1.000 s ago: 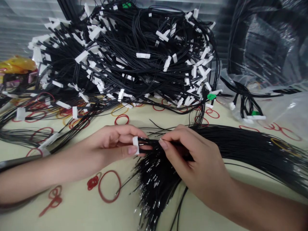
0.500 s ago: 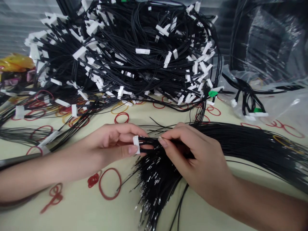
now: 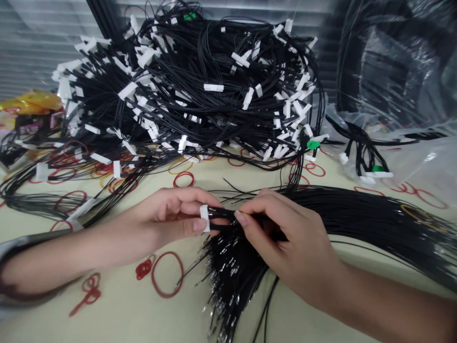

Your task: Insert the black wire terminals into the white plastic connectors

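A small white connector housing (image 3: 204,218) is pinched between the thumb and fingers of my left hand (image 3: 178,212). Several black wires run from its right side toward my right hand (image 3: 293,243). The thumb and index finger of that hand are pressed together at a black wire (image 3: 232,214), close to the housing; its tip is partly hidden. Below both hands fans out a thick bundle of black wires (image 3: 235,286) with shiny metal terminals at their ends.
At the back rises a large heap of black wire harnesses (image 3: 200,105) with white connectors. Another wire bundle (image 3: 364,209) stretches off to the right. Red rubber bands (image 3: 167,275) lie scattered on the table (image 3: 128,319). Clear plastic bags (image 3: 400,71) stand at the back right.
The whole view has shifted slightly, so the heap sits lower. Both hands keep nearly the same hold on the connector housing and the wire, with little movement between them.
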A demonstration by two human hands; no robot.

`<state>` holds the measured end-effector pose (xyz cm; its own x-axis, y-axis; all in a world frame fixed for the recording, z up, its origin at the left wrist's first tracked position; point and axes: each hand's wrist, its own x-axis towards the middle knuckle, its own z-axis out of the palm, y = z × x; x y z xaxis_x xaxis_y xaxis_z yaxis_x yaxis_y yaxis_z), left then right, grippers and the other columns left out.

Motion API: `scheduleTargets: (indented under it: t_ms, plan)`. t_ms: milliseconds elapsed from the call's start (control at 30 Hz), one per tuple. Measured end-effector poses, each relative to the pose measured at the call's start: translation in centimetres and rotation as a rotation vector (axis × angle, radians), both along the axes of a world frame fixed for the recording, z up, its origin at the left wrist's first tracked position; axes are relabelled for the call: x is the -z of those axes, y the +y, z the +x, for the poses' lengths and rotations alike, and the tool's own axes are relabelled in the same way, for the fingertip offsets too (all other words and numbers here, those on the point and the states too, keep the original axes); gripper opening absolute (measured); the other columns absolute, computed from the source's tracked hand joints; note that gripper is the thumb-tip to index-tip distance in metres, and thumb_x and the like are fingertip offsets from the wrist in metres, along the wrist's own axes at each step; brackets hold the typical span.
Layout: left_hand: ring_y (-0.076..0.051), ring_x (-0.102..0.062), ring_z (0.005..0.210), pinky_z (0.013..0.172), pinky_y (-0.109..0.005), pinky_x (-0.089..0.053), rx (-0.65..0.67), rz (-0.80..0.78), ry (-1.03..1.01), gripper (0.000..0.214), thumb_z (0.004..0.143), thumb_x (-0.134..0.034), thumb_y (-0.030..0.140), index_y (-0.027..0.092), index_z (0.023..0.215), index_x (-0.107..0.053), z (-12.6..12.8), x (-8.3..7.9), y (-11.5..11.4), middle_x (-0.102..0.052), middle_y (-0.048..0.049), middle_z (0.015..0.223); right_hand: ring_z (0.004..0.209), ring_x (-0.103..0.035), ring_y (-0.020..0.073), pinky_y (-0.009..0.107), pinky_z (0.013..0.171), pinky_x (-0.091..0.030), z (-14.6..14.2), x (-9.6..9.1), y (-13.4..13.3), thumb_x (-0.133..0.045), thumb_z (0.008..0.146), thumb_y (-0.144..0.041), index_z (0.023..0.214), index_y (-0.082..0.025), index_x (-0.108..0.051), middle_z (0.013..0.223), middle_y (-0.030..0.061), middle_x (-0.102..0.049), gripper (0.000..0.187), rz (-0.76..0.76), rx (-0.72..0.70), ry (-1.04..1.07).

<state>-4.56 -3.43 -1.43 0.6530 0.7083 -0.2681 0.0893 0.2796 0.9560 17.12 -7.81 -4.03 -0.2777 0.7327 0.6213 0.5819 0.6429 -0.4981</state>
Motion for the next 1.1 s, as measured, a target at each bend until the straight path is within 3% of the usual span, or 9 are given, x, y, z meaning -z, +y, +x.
scheduleTargets:
  t_ms: [233,467,733,1100]
  plan:
    - [-0.014,-0.078,0.093,0.083,-0.019,-0.057,-0.012,-0.02,-0.051,0.017,0.09,-0.073,0.016,0.027,0.101,-0.08,-0.48,0.66,0.24,-0.084,0.0012,0.098,0.055,-0.049,0.0059,0.018,0.05,-0.038,-0.03,0.23,-0.04,-0.055,0.093,-0.009,0.082,-0.015,-0.063,0.069,-0.0034,-0.058,0.014,0.048,-0.032,-0.046]
    - [-0.009,-0.075,0.087,0.078,-0.011,-0.052,-0.003,-0.021,-0.031,0.021,0.093,-0.066,0.009,0.024,0.101,-0.079,-0.52,0.31,-0.03,-0.084,0.003,0.095,0.058,-0.051,0.0069,0.019,0.052,-0.041,0.05,0.32,0.01,-0.053,0.095,-0.01,0.082,-0.016,-0.063,0.071,-0.0021,-0.059,0.017,0.036,-0.09,-0.036]
    - [-0.012,-0.074,0.091,0.08,-0.016,-0.054,0.01,0.044,0.039,0.018,0.094,-0.067,0.015,0.023,0.106,-0.079,-0.19,0.22,-0.2,-0.082,0.0015,0.099,0.061,-0.055,0.009,0.02,0.054,-0.044,0.04,0.57,0.01,-0.051,0.099,-0.013,0.083,-0.015,-0.064,0.071,0.0001,-0.061,0.021,0.049,-0.098,-0.064]
    - [-0.011,-0.073,0.095,0.085,-0.016,-0.053,0.026,0.124,0.103,0.023,0.095,-0.059,0.01,0.022,0.104,-0.078,-0.04,0.02,-0.53,-0.081,0.004,0.099,0.062,-0.055,0.0111,0.024,0.057,-0.046,-0.02,0.84,-0.01,-0.048,0.099,-0.012,0.08,-0.013,-0.063,0.07,0.0017,-0.06,0.025,0.094,-0.068,-0.135]
